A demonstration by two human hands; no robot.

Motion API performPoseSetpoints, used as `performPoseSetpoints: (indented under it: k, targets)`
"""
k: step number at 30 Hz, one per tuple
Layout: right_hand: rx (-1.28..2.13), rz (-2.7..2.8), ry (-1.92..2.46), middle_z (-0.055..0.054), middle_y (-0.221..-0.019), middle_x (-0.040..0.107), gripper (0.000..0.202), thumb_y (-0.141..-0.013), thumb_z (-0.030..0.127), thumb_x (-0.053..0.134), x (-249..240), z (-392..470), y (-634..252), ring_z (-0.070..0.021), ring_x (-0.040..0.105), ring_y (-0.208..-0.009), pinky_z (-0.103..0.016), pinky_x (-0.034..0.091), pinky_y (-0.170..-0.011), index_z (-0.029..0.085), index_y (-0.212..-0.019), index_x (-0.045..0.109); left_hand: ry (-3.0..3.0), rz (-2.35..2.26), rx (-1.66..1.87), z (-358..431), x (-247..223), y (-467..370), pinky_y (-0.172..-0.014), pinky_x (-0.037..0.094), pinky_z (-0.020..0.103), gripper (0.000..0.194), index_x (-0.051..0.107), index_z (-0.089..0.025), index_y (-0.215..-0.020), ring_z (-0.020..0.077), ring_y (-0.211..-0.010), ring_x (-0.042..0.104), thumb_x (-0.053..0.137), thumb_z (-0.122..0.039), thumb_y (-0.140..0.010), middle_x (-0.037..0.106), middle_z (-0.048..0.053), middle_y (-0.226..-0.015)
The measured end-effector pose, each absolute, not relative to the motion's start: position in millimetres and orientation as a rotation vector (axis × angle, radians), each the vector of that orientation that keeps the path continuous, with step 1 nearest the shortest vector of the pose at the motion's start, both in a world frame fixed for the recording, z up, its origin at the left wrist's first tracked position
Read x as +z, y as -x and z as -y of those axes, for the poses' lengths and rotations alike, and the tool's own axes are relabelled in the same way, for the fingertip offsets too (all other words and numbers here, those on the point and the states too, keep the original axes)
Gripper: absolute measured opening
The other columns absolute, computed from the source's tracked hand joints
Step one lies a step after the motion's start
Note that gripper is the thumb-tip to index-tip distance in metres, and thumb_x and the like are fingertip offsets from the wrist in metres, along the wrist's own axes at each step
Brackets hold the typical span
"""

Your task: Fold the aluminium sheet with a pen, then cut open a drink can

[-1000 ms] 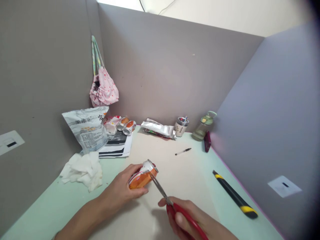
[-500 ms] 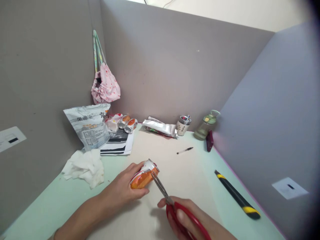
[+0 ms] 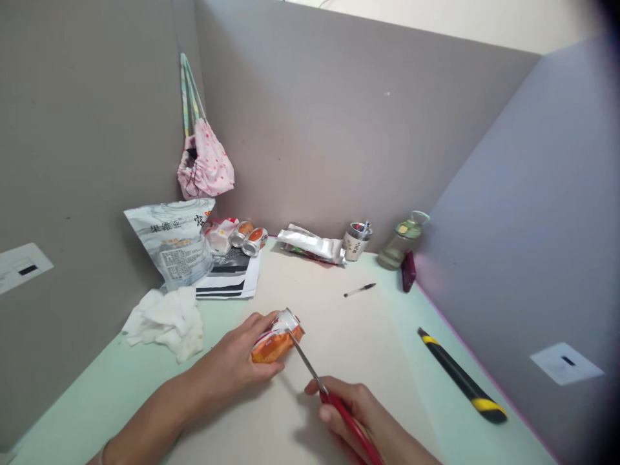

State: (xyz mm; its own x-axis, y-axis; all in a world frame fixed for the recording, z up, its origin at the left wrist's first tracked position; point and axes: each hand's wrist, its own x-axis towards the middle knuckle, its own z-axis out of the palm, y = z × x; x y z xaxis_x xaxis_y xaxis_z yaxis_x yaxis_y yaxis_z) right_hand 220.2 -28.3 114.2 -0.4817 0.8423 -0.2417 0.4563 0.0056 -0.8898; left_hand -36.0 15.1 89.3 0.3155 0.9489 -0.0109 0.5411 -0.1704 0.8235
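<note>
An orange and white drink can lies tilted in my left hand, whose fingers and thumb are wrapped around its left end. Its silver end points up and to the right. My right hand is closed round the red handles of a pair of scissors. The scissor tips meet the can's side near the silver end; whether they pierce the metal I cannot tell. The blades look nearly together, seen edge-on.
A black and yellow utility knife lies at the right. Behind are a pen, a cup, a bottle, silver packets and two cans. Crumpled tissue and a pouch sit left; grey partitions surround the desk.
The scissors have turned so their blades show edge-on and closer together, with the tips shifted slightly left and up on the can. The left hand keeps its hold, moving only slightly.
</note>
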Motion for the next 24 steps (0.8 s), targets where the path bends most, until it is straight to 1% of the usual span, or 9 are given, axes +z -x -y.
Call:
performPoseSetpoints:
  k: [4,6,9,12,14,17,20,22,24]
  targets:
    - [1.559,1.860,1.356,0.005,-0.061,0.040,0.072,-0.086,0.080,0.044,112.2,26.0,-215.9,-0.0092,0.033,-0.050,-0.021,0.027,-0.045,0.017,-0.112,0.064,-1.750,-1.296,0.686,-19.4,81.8,41.1,-0.108,0.040,0.044,0.075,0.045,-0.027,-0.146,0.0331,-0.129,0.052,0.071,-0.049,-0.079,0.055,0.009,-0.142]
    - [1.629,1.842,1.334,0.007,-0.056,0.039,0.070,-0.087,0.079,0.045,109.2,22.3,-216.0,-0.0072,0.031,-0.043,-0.020,0.023,-0.041,0.015,-0.113,0.062,-1.707,-1.256,0.680,-22.9,77.5,44.8,-0.112,0.037,0.045,0.075,0.043,-0.026,-0.148,0.0321,-0.135,0.047,0.066,-0.056,-0.084,0.051,0.009,-0.149]
    - [1.714,1.827,1.255,0.008,-0.050,0.039,0.067,-0.089,0.075,0.047,104.3,17.5,-218.9,-0.0054,0.030,-0.037,-0.018,0.019,-0.037,0.014,-0.111,0.061,-1.638,-1.199,0.657,-27.3,74.1,51.0,-0.111,0.039,0.042,0.072,0.040,-0.027,-0.150,0.0283,-0.134,0.050,0.058,-0.060,-0.088,0.050,0.006,-0.152]
    - [1.782,1.821,1.187,0.008,-0.049,0.040,0.065,-0.090,0.074,0.047,97.7,14.8,-223.7,-0.0046,0.031,-0.035,-0.017,0.018,-0.036,0.015,-0.111,0.061,-1.596,-1.164,0.640,-29.7,74.1,55.4,-0.106,0.045,0.042,0.076,0.041,-0.029,-0.150,0.0285,-0.128,0.057,0.064,-0.060,-0.085,0.053,0.006,-0.149]
    - [1.824,1.812,1.174,0.008,-0.051,0.040,0.064,-0.091,0.073,0.047,92.0,13.5,-227.0,-0.0048,0.032,-0.037,-0.016,0.019,-0.035,0.015,-0.117,0.059,-1.585,-1.158,0.641,-30.5,74.3,56.5,-0.105,0.046,0.042,0.077,0.041,-0.029,-0.150,0.0288,-0.127,0.058,0.065,-0.060,-0.083,0.055,0.006,-0.148]
    - [1.841,1.826,1.155,0.008,-0.055,0.039,0.062,-0.093,0.070,0.046,86.1,11.8,-230.7,-0.0051,0.031,-0.040,-0.016,0.021,-0.036,0.015,-0.122,0.056,-1.589,-1.178,0.656,-30.8,73.4,55.1,-0.107,0.044,0.044,0.076,0.048,-0.026,-0.145,0.0312,-0.126,0.058,0.069,-0.059,-0.080,0.058,0.008,-0.143]
    - [1.760,1.920,1.162,0.007,-0.058,0.041,0.058,-0.095,0.067,0.044,89.1,11.8,-234.9,-0.0056,0.030,-0.043,-0.018,0.022,-0.040,0.016,-0.118,0.059,-1.584,-1.219,0.668,-28.9,73.2,51.2,-0.109,0.042,0.044,0.077,0.051,-0.025,-0.143,0.0329,-0.127,0.056,0.074,-0.056,-0.076,0.059,0.007,-0.142]
    - [1.674,1.999,1.187,0.005,-0.063,0.045,0.056,-0.096,0.066,0.043,94.4,12.9,-238.3,-0.0076,0.034,-0.048,-0.019,0.027,-0.045,0.017,-0.118,0.059,-1.573,-1.244,0.666,-26.2,75.0,47.8,-0.108,0.042,0.043,0.078,0.050,-0.026,-0.143,0.0328,-0.128,0.055,0.076,-0.052,-0.074,0.059,0.006,-0.143]
    - [1.576,2.085,1.214,0.001,-0.074,0.053,0.052,-0.098,0.063,0.042,99.4,14.4,-239.9,-0.0119,0.043,-0.060,-0.022,0.036,-0.055,0.019,-0.121,0.058,-1.568,-1.256,0.660,-22.6,77.9,44.5,-0.106,0.044,0.042,0.078,0.051,-0.026,-0.143,0.0326,-0.125,0.057,0.077,-0.049,-0.073,0.060,0.006,-0.142]
